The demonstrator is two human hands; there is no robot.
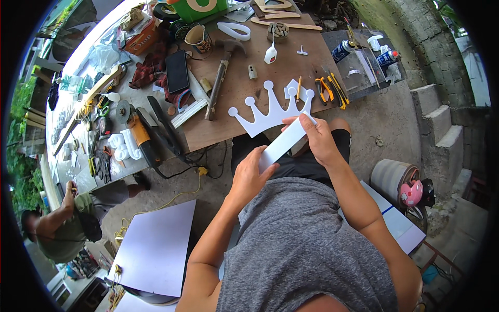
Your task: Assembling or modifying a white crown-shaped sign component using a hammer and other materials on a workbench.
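I see bare brown board leaving passage between the hammer and the white crown, whose right end a pencil and pliers crowd.

In daylight, a long, partly brown surface stands on grey concrete floor. Right of the surface are concrete steps; beyond its far-right corner, a paved path; past its left end, green foliage.

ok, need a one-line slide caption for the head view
Left hand and right hand hold a white strip near a white crown-shaped cutout on a cluttered brown worktop.
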